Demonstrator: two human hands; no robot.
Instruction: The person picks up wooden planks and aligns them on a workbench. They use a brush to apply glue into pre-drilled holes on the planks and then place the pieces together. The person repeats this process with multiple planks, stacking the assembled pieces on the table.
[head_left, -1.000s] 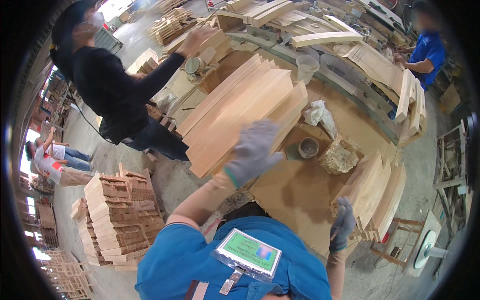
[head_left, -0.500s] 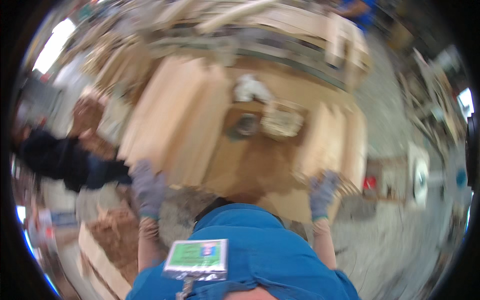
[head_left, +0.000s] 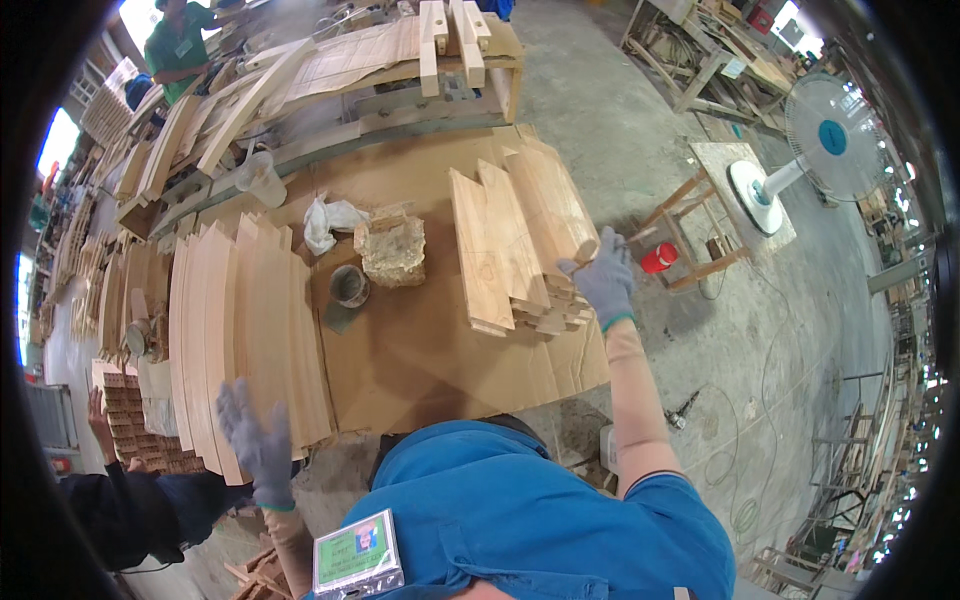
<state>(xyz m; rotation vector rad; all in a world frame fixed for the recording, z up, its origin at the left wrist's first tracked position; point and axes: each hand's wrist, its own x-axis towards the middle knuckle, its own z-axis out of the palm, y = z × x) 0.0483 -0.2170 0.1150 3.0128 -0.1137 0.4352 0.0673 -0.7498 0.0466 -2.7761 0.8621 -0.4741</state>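
My left hand, in a grey knitted glove, is open with its fingers spread. It is at the near end of a tall stack of pale wooden boards on the left; whether it touches them is hard to tell. My right hand, gloved alike, is open beside the near right corner of a second, shorter stack of boards. Its thumb stands apart from the fingers, close to the top board. Both stacks lie on a cardboard-covered surface.
Between the stacks stand a glue-crusted block, a dark cup and a crumpled white bag. Behind is a workbench with wooden pieces. A fan and a red container are at right. A dark-sleeved co-worker is at left.
The view has swung and sharpened from blur. My right hand now is at the right stack's side corner instead of its near end; my left hand's fingers are spread at the left stack.
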